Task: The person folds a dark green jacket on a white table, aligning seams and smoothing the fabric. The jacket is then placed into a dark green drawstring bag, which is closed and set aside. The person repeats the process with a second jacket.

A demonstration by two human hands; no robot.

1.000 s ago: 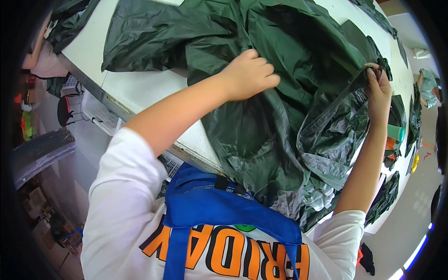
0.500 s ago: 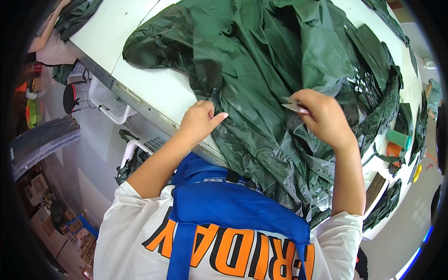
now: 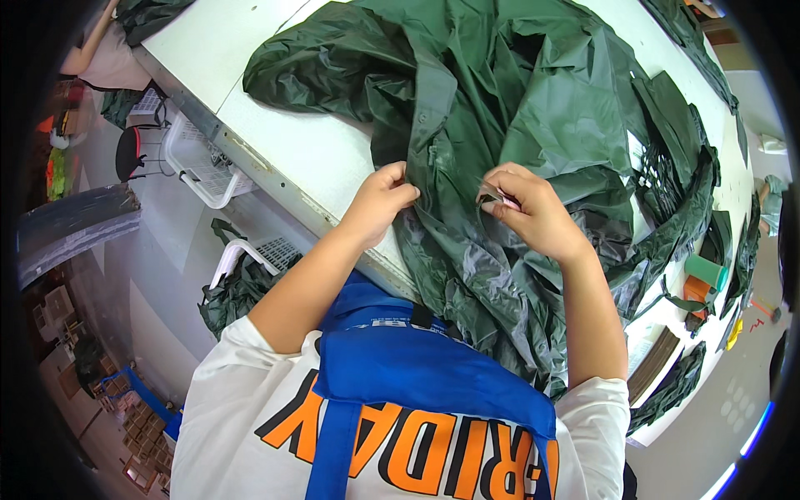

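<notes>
A dark green rain garment (image 3: 557,112) of shiny coated fabric lies crumpled across the white table and hangs over its near edge towards my blue apron (image 3: 433,375). My left hand (image 3: 375,207) pinches the garment's edge between thumb and fingers, beside a long strip with small round snaps. My right hand (image 3: 537,212) is closed around small metal thread snips (image 3: 502,198), their tips pointing left over the fabric. The palm and fingers partly hide the snips. A short gap of green cloth separates the two hands.
White plastic baskets (image 3: 173,158) stand below the table's left edge (image 3: 250,162). At the right lie more green pieces (image 3: 679,379), a green cylinder (image 3: 706,272) and an orange item (image 3: 697,292). Another person's arm (image 3: 83,52) shows at the far left.
My right hand has moved left with the snips, closer to my left hand. My left hand has shifted slightly right and now pinches the garment's edge, and the snap strip has turned into view.
</notes>
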